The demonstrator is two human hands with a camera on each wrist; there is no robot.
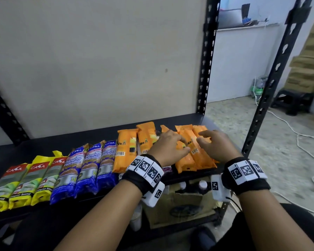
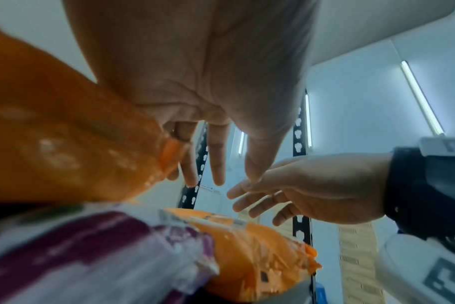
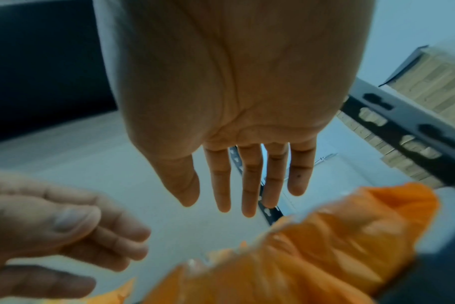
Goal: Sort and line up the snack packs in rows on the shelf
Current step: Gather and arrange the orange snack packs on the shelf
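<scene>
Both hands, left hand (image 1: 168, 145) and right hand (image 1: 213, 144), fingers loose, over orange packs (image 1: 194, 153).

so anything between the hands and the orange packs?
Nothing visible. The left hand and right hand hover open right above the orange packs, fingers spread, with only air beneath them in both wrist views.

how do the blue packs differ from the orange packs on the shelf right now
The blue packs lie side by side in an even row; the orange packs on the right lie skewed and overlapping. No hand is near the blue packs, while the left hand and right hand hover open over the orange ones. Both groups lie flat on the black shelf.
</scene>
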